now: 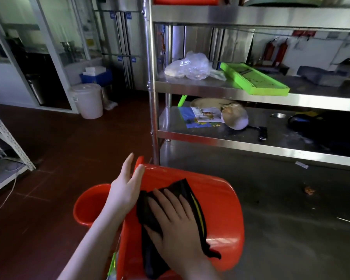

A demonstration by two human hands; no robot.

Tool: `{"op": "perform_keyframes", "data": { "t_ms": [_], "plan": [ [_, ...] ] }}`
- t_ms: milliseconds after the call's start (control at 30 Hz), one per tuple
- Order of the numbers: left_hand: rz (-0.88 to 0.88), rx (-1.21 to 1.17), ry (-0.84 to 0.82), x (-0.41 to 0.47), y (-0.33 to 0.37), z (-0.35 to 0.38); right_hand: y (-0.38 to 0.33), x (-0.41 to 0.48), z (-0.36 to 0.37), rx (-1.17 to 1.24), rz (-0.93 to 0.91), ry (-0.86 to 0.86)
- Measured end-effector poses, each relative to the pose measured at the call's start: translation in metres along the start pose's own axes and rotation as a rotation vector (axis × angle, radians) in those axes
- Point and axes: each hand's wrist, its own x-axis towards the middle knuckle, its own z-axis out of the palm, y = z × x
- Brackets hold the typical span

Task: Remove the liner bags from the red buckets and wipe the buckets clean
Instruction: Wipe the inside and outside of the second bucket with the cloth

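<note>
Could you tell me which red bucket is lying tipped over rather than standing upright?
The near red bucket under the black cloth; the other bucket stands upright behind it.

Floor to the left of the steel rack post (152, 98) is open red tile, clear back to the white lidded bin (88, 100). A second red bucket (89, 205) stands just left of the tipped red bucket (220, 201), closing that side. Middle shelf is taken up by a clear plastic bag (190, 67) and a green tray (253, 78). The grey floor on the right lies open.
</note>
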Motion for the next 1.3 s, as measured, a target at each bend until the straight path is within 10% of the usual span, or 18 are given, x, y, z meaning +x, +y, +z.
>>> {"op": "perform_keyframes", "data": {
  "t_ms": [167, 333, 633, 733, 933, 1300],
  "plan": [
    [0.070, 0.067, 0.009, -0.018, 0.002, 0.021, 0.082, 0.007, -0.031, -0.090, 0.365, 0.147],
    [0.198, 0.036, -0.038, -0.055, -0.023, 0.016, 0.144, 0.030, -0.056, -0.043, 0.869, -0.119],
    [0.243, 0.052, 0.054, -0.067, -0.045, 0.018, -0.002, 0.051, -0.005, 0.034, 0.077, -0.003],
    [0.246, 0.061, 0.055, -0.082, -0.047, 0.015, 0.032, 0.035, -0.015, 0.002, 0.123, 0.054],
    [0.242, 0.051, 0.009, -0.111, -0.054, 0.013, 0.135, 0.034, -0.057, -0.088, 0.784, -0.176],
    [0.025, -0.145, 0.000, -0.032, -0.019, -0.012, -0.004, 0.025, -0.015, 0.021, 0.045, -0.032]
  ]
}}
